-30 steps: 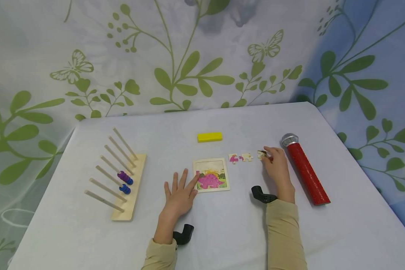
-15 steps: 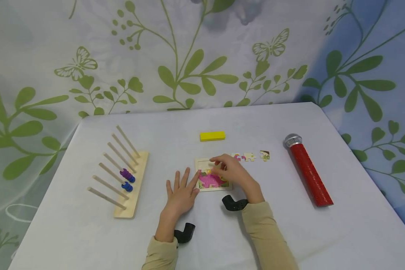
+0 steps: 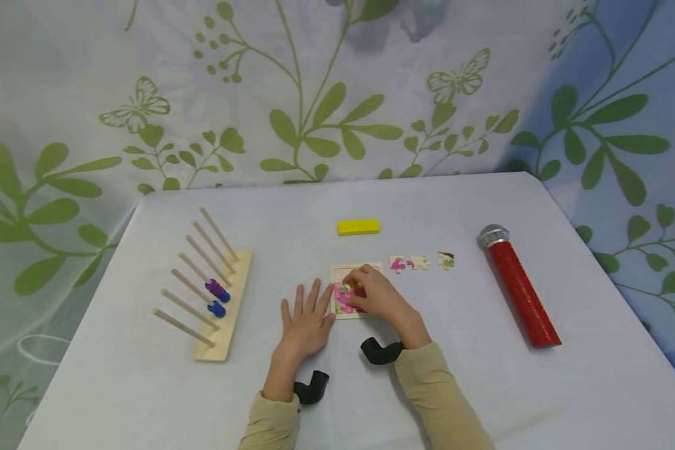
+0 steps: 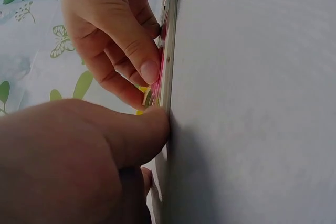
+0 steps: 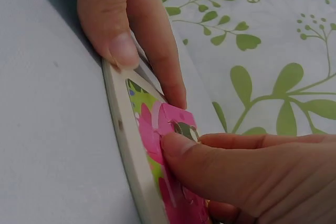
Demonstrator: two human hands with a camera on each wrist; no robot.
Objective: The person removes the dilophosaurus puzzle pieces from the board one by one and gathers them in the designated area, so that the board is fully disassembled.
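A small wooden tray puzzle [image 3: 349, 266] with a pink dinosaur picture lies flat before me. My left hand [image 3: 305, 328] rests on the table with its fingers spread, index finger and thumb at the tray's left edge. Over the picture, my right hand [image 3: 384, 299] pinches a puzzle piece [image 5: 187, 130] between thumb and index finger; in the right wrist view it shows dark green and cream, tilted up from the pink pieces. Part of the picture is hidden under that hand. To the tray's right lie a pink piece [image 3: 397, 264], a pale piece [image 3: 419, 262] and a brown-green piece [image 3: 445, 260].
A yellow block [image 3: 359, 227] lies behind the tray. At left stands a wooden peg rack [image 3: 237, 300] with purple and blue beads [image 3: 217, 291] on slanted pegs. A red microphone [image 3: 522, 294] lies at right. Leaf-patterned cloth hangs behind the white table.
My right hand has let go of the brown-green piece at right and moved left onto the tray, where it now pinches another piece. My left hand has stayed at the tray's edge.
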